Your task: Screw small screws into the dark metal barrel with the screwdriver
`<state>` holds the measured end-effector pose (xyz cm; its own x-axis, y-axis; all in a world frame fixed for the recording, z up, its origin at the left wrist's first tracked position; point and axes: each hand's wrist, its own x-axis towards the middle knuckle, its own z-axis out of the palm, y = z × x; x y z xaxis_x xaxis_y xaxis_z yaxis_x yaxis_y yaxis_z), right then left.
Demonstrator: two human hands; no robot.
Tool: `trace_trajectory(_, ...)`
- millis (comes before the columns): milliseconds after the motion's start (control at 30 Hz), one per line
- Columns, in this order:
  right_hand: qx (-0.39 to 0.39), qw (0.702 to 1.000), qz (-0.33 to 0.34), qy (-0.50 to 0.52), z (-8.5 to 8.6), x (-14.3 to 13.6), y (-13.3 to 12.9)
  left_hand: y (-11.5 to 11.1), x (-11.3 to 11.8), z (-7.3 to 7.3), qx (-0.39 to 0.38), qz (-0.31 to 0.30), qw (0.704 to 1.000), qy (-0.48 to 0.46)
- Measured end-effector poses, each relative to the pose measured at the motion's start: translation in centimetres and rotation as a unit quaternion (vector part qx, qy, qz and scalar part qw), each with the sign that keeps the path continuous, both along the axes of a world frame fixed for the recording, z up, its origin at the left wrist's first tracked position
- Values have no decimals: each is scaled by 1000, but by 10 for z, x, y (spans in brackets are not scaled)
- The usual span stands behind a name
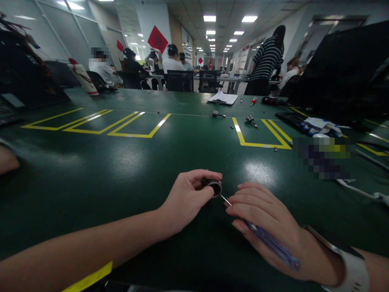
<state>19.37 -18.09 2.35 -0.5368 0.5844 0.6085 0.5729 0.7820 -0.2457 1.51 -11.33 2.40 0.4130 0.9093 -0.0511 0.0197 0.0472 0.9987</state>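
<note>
My left hand (190,198) grips a dark, round metal ring-like part (216,187) between thumb and fingers, its opening turned to the right. In my right hand (267,221) lies a screwdriver (272,245) with a clear bluish-purple handle, held under the fingers. Its thin metal shaft points up and left, with the tip at the lower rim of the ring-like part. Whether the tip touches the rim cannot be made out. A small dark piece shows by my right fingertips, too small to identify.
Yellow tape outlines mark the green table (127,174). Farther back are two metal parts (215,114) (251,120), a clipboard with paper (223,97), a red screwdriver (254,101) and gloves (322,126). A white cable (358,190) runs at the right. Part of another person's arm (7,159) shows at the left.
</note>
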Motion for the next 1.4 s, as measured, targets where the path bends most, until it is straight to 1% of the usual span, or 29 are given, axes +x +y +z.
trace_trajectory(67, -16, 999, 8, 41, 0, 1, 0, 2, 0, -2, -4, 0, 1000, 0)
trace_trajectory(133, -50, 992, 4, 116, -2, 4, 0, 3, -1, -2, -8, 2, 1000, 2)
trace_trajectory(167, -76, 984, -8, 162, -3, 7, 1, 3, -1, -2, -10, 2, 1000, 5)
trace_trajectory(233, -149, 955, -44, 253, -7, 11, 6, 4, -2, 0, -15, 4, 1000, 14)
trace_trajectory(300, -247, 911, -74, 320, -12, 15, 13, 3, -2, 2, -27, -2, 999, 22)
trace_trajectory(367, -340, 867, -85, 353, -17, 17, 21, 2, -3, 4, -43, -9, 999, 21)
trace_trajectory(433, -384, 838, -89, 376, -19, 19, 27, 2, -4, 5, -55, -14, 998, 13)
trace_trajectory(467, -391, 831, -91, 386, -19, 19, 28, 2, -4, 5, -58, -15, 998, 7)
trace_trajectory(533, -394, 826, -89, 394, -19, 20, 29, 2, -5, 5, -63, -15, 998, -2)
trace_trajectory(700, -397, 838, -78, 367, -20, 21, 26, 3, -6, 5, -79, -20, 996, -23)
trace_trajectory(833, -382, 859, -91, 328, -18, 20, 26, 3, -6, 5, -79, -18, 996, -22)
trace_trajectory(900, -369, 878, -101, 287, -14, 19, 25, 3, -5, 5, -77, -18, 997, -15)
trace_trajectory(967, -331, 908, -103, 236, -9, 17, 22, 3, -5, 4, -76, -19, 997, -9)
trace_trajectory(1067, -230, 960, -59, 151, -2, 16, 17, 4, -5, 4, -72, -19, 997, -3)
trace_trajectory(1133, -178, 980, -22, 90, 1, 16, 14, 4, -4, 4, -68, -17, 998, -1)
trace_trajectory(1233, -147, 988, -12, 41, 1, 15, 11, 4, -4, 4, -63, -13, 998, 1)
trace_trajectory(1400, -109, 994, -17, 24, -7, 15, 13, 4, -3, 3, -63, -4, 998, -8)
